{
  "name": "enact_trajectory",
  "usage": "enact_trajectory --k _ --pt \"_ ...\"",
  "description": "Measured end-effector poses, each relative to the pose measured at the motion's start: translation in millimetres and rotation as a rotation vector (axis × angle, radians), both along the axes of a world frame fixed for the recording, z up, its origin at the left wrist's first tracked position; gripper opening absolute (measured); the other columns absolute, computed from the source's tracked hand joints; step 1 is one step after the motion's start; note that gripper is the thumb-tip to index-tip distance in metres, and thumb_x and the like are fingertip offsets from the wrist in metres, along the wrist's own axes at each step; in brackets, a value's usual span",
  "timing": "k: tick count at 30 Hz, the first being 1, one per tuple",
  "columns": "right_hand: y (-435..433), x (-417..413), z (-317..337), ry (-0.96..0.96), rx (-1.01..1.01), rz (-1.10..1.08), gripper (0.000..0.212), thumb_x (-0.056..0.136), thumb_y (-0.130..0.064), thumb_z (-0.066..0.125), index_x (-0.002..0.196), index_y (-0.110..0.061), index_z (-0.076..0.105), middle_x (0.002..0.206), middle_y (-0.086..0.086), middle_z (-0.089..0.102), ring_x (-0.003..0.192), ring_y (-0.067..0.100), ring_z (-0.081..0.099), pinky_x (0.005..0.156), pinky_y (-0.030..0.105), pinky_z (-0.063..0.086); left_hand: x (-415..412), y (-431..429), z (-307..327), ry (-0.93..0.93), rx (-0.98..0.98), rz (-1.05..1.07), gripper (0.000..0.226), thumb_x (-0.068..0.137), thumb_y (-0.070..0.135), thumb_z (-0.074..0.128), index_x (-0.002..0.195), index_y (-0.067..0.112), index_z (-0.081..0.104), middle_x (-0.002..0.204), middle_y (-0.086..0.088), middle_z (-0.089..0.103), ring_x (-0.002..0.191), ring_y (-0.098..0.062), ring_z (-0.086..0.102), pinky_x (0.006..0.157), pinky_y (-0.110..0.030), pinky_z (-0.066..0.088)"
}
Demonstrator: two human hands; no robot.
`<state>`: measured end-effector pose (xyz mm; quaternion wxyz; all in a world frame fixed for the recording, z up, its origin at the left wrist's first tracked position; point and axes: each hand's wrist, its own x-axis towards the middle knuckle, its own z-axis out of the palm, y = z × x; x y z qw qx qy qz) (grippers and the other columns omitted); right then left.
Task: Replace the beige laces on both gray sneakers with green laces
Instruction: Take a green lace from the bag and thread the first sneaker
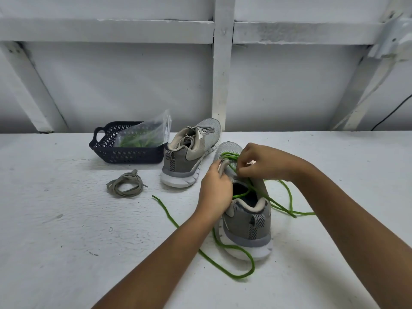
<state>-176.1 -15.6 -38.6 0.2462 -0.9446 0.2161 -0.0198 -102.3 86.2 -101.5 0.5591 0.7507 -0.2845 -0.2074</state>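
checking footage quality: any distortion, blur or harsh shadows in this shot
Head view: wide-angle distortion splays the wall beams outward; soft, even light, faint shadow right of the near sneaker; mild sheen on the plastic bag; right hand slightly blurred.

A bare utility or workshop-like space is suggested, though the exact kind cannot be told. A rough, white-painted worktop (66, 230) is backed by a grey panel wall (122, 85), which is framed with a white-painted post (223, 74), rail (100, 30) and slanted braces (33, 85). A black cable (392, 113) is seen at the right
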Motion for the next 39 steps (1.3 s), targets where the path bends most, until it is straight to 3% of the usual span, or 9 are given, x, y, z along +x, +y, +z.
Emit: enact_trajectory --k 10,13,15,18,21,26,29,34,39 --pt "-5 5 -8 0.047 0.196 -0.037 0.016 0.080 -0.023 0.063 0.068 -0.012 0.065 0.097 0.018 0.061 0.084 0.025 0.055 0.076 0.037 0.045 1 1 -1 -0.022 0.008 -0.034 0.043 0.093 0.002 0.036 0.130 0.016 0.051 0.117 0.002 0.057 0.097 -0.012 0.051 0.076 -0.019 0.036" --pt "-6 13 -1 -0.241 0.566 -0.362 0.016 0.081 -0.026 0.057 0.070 -0.014 0.059 0.083 0.007 0.055 0.070 0.014 0.046 0.061 0.027 0.033 4 3 1 -0.019 0.022 -0.075 0.044 0.095 0.008 0.038 0.137 0.021 0.046 0.125 0.003 0.056 0.090 -0.003 0.055 0.068 -0.010 0.040" --pt "-12 17 11 -0.371 0.996 -0.471 0.024 0.091 -0.023 0.044 0.071 -0.015 0.054 0.074 0.006 0.056 0.061 0.012 0.050 0.056 0.026 0.031 6 4 2 -0.050 0.052 -0.103 0.044 0.097 0.018 0.044 0.140 0.022 0.040 0.134 0.004 0.050 0.108 -0.007 0.054 0.079 -0.010 0.038" --pt "-15 21 32 -0.525 1.489 -0.483 0.027 0.096 -0.024 0.033 0.095 -0.007 0.054 0.072 0.008 0.064 0.059 0.019 0.066 0.062 0.030 0.050 8 6 4 -0.176 0.016 -0.099 0.047 0.096 0.036 0.049 0.139 0.020 0.041 0.139 0.003 0.046 0.129 -0.011 0.040 0.096 -0.018 0.029" --pt "-9 31 51 -0.658 1.661 -0.400 0.037 0.099 -0.019 0.028 0.109 0.012 0.047 0.088 0.020 0.061 0.077 0.028 0.065 0.054 0.039 0.057 5 8 16 -0.330 -0.071 -0.134 0.047 0.090 0.051 0.051 0.122 0.018 0.059 0.125 0.003 0.055 0.120 -0.009 0.047 0.100 -0.022 0.034" --pt "4 45 68 -0.703 1.643 -0.266 0.028 0.096 -0.004 0.020 0.102 0.011 0.044 0.094 0.021 0.057 0.081 0.029 0.062 0.071 0.042 0.054 5 -4 41 -0.162 -0.081 -0.266 0.015 0.091 0.030 0.060 0.088 0.022 0.071 0.084 0.009 0.069 0.082 -0.005 0.062 0.080 -0.021 0.046" --pt "-6 44 63 -0.688 1.470 -0.300 0.030 0.096 -0.004 0.021 0.088 0.005 0.048 0.099 0.012 0.056 0.080 0.025 0.064 0.080 0.039 0.049 17 -3 52 -0.053 -0.200 -0.223 0.021 0.092 0.018 0.058 0.074 0.018 0.068 0.066 0.009 0.066 0.064 0.000 0.062 0.069 -0.015 0.048" --pt "-15 23 19 -0.498 1.257 -0.198 0.039 0.101 -0.029 0.028 0.095 -0.008 0.059 0.076 0.010 0.068 0.068 0.020 0.063 0.064 0.030 0.051 57 1 90 0.308 -0.443 -0.203 0.023 0.096 0.015 0.050 0.077 0.012 0.062 0.052 0.007 0.062 0.049 -0.001 0.057 0.059 -0.018 0.042" --pt "1 15 -2 -0.529 1.104 -0.126 0.033 0.101 -0.024 0.036 0.084 -0.010 0.060 0.059 -0.001 0.051 0.048 0.011 0.044 0.045 0.019 0.037 85 -15 101 0.575 -0.494 -0.052 0.024 0.098 0.019 0.046 0.077 0.015 0.058 0.052 0.008 0.065 0.049 -0.001 0.062 0.062 -0.020 0.042"
